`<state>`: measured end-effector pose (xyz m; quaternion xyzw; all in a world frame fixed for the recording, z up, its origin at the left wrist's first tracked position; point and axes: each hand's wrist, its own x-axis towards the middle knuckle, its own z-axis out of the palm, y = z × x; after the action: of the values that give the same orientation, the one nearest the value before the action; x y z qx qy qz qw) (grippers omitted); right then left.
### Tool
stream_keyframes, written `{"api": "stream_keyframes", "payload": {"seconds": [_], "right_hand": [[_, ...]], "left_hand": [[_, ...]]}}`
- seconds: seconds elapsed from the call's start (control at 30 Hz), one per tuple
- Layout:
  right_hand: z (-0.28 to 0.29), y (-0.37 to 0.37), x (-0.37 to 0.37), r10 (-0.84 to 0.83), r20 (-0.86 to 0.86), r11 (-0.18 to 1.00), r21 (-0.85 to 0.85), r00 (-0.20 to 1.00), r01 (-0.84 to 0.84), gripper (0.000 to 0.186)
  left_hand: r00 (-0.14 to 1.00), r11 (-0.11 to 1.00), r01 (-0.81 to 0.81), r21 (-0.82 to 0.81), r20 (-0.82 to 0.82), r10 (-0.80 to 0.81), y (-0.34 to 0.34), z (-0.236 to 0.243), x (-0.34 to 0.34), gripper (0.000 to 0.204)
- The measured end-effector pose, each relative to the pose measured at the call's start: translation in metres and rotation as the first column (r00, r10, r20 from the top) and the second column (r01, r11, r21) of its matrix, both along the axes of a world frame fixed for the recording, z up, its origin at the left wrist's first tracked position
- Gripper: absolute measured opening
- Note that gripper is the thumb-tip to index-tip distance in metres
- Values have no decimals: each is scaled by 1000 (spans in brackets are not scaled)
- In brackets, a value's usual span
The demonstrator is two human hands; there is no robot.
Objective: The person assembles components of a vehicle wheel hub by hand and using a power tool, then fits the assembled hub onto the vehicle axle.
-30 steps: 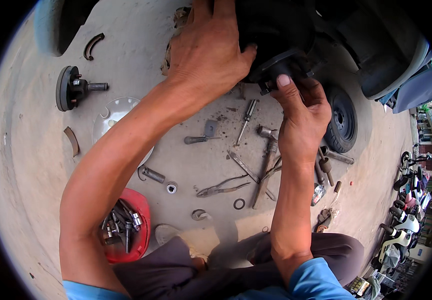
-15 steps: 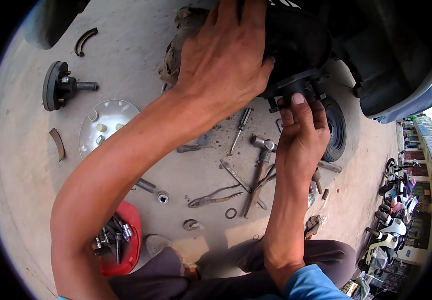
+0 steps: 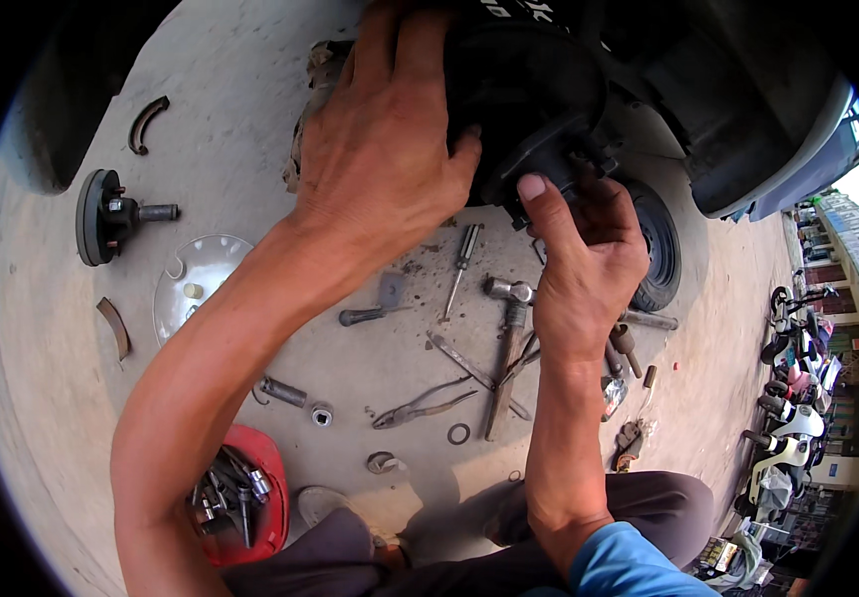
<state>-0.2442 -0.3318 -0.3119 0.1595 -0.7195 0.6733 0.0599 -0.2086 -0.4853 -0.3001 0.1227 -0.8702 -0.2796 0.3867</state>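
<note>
The black hub (image 3: pixel 547 149) sits at the fingertips of the right hand (image 3: pixel 589 264), whose grip is closed on it, thumb against its near side, by a dark round housing (image 3: pixel 534 75). Left of that grip, the left hand (image 3: pixel 380 144) reaches beside the housing, its fingertips hidden, so I cannot tell what it holds. On the floor, a wheel (image 3: pixel 660 249) rests right of the right grip, with a hammer (image 3: pixel 507 338) and pliers (image 3: pixel 420 406) lower left of it.
</note>
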Motion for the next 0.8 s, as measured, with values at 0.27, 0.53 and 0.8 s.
{"api": "stream_keyframes", "payload": {"seconds": [0.27,0.53,0.8], "right_hand": [[-13,-7,4,-39,59,983,-178,997,49,29],[-10,5,-2,32,32,994,-105,999,-28,30],[-3,-9,6,139,204,947,-312,969,-70,33]], "left_hand": [[998,999,-34,-27,-46,33,-6,-12,-2,67],[998,999,-47,3,-42,48,1,-3,-7,68],[1000,999,-22,41,18,21,-6,-1,-8,68]]}}
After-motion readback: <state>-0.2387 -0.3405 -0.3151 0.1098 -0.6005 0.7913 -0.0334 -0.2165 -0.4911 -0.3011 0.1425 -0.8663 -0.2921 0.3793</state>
